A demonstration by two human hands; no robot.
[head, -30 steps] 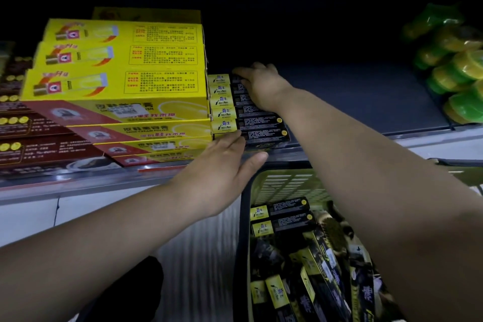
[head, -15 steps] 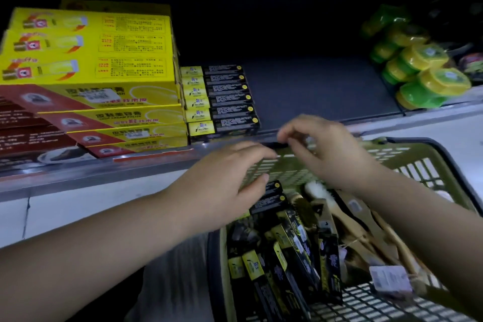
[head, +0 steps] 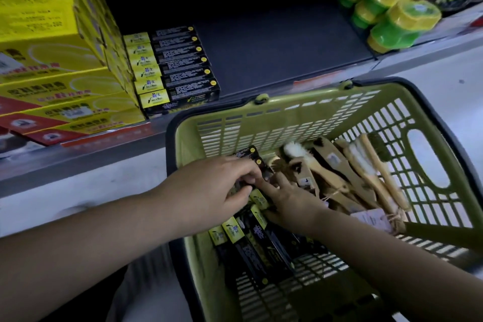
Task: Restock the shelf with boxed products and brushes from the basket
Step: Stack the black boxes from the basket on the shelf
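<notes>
Two hands are down in the olive-green slotted plastic basket [head: 287, 110], which sits just below the dark shelf [head: 274, 47]; the left hand [head: 217, 188] has its fingers curled round a couple of the slim black-and-yellow cardboard boxes [head: 252, 240] at the basket's left side, their ends poking out past the knuckles; the right hand [head: 290, 198] lies against the same bundle with its forefinger straight, though I cannot tell whether it grips anything. More such boxes lie loose beneath; the wooden-handled brushes [head: 339, 172] are heaped on the right. The step looks like gathering boxes for the shelved row of matching boxes [head: 177, 68]; next, the bundle wants lifting clear of the rim and setting flat on the bare shelf beside that row.
</notes>
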